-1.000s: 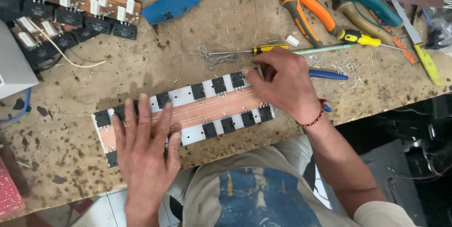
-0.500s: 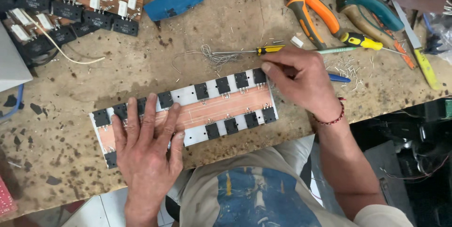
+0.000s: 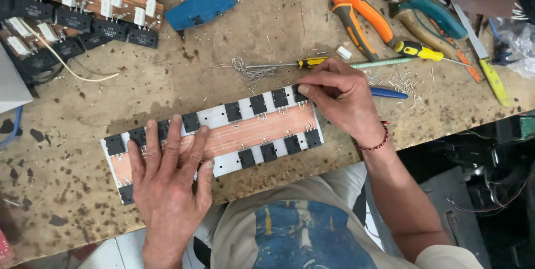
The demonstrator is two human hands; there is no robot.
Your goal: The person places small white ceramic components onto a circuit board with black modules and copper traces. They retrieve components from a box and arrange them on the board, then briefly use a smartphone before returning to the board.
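- While both hands work on it, the wooden workbench point(image 3: 267, 29) spreads out beneath and beyond them, scarred and stained.
- Under both hands lies a long copper-faced circuit board point(image 3: 262, 131) on a pale metal strip, tilted so that its end by the right hand sits farther from the person.
- Flat on the near end of that board rests the left hand point(image 3: 167, 177), fingers spread and pressing down, closed on nothing.
- At the far end, the right hand point(image 3: 343, 99) bends over the board's corner, its fingertips pinched on the last black transistor point(image 3: 301, 95) of the upper row.
- Beyond the left hand, at the bench's far corner, sit more boards with black and white parts point(image 3: 72, 7).
- Beyond the right hand lie orange-handled pliers point(image 3: 362, 18) and teal-handled pliers point(image 3: 429, 15), close together.
- Between the two hands, farther out, lies a blue block point(image 3: 200, 6).
- Just past the right hand's knuckles lies a yellow-handled screwdriver point(image 3: 304, 64), with a tangle of thin wire point(image 3: 239, 69) at its tip.
- Peeking out beside the right hand's wrist side is a blue pen point(image 3: 389, 93).
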